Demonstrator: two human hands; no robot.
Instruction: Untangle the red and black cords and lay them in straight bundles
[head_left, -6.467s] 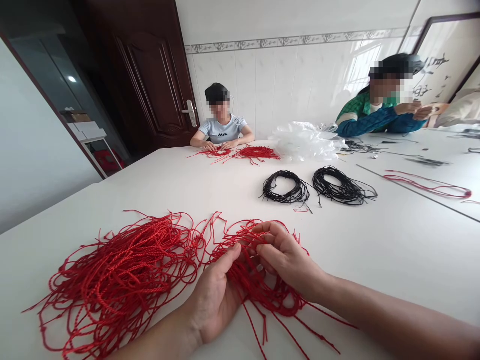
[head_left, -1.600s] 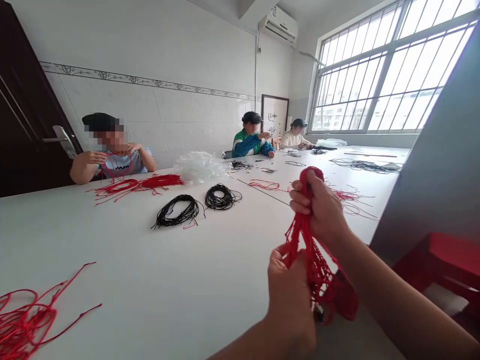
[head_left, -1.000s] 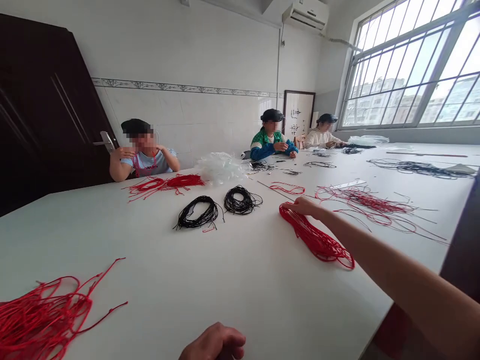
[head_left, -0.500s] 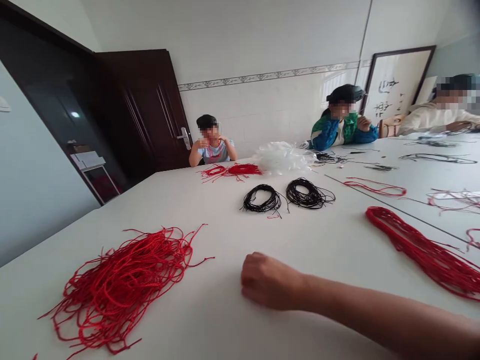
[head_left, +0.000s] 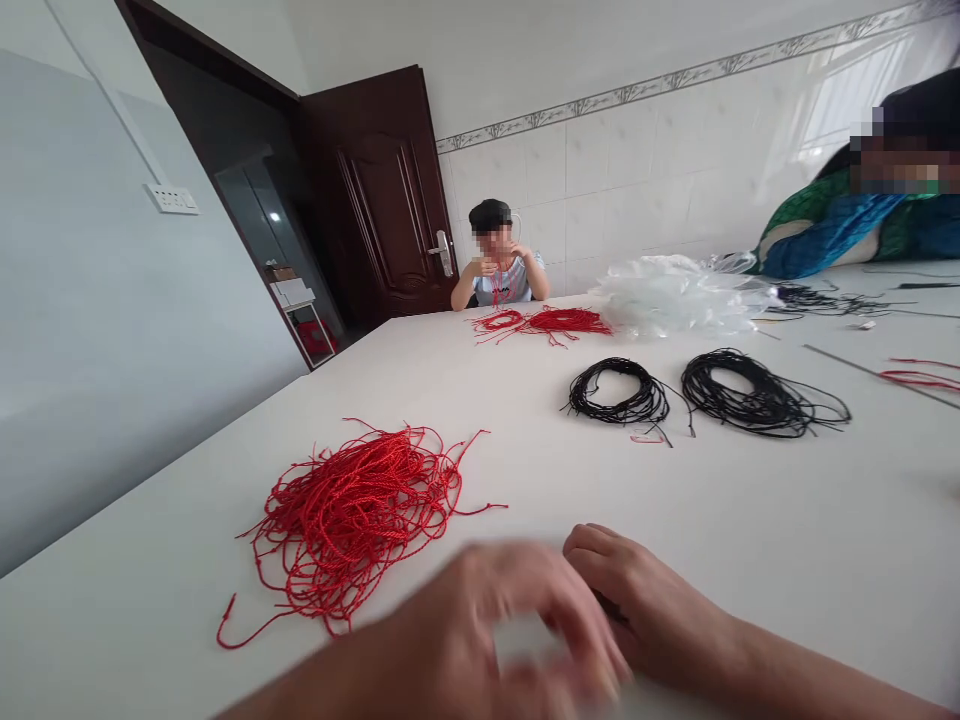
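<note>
My left hand (head_left: pixel 517 610) is in the lower middle, blurred, its fingers bent and the thumb apart from them, with bare table showing through the gap. Beside it on the right, my right hand (head_left: pixel 652 600) rests on the table with its fingers curled in. What lies inside that fist, if anything, is hidden. A tangled heap of red braided cords (head_left: pixel 360 520) with knotted ends lies left of both hands, touched by neither.
Beyond my hands lie two coils of black cord, a left coil (head_left: pixel 619 390) and a right coil (head_left: pixel 750 395). Farther back are red cord bundles (head_left: pixel 570 320) and a pile of clear plastic bags (head_left: pixel 682 295). One person (head_left: pixel 499 270) sits opposite, another (head_left: pixel 847 220) at the right.
My left hand has come into view from below, beside the right one. The view has swung left, so the long red cord bundle at the right is out of sight. My right hand stays curled.
</note>
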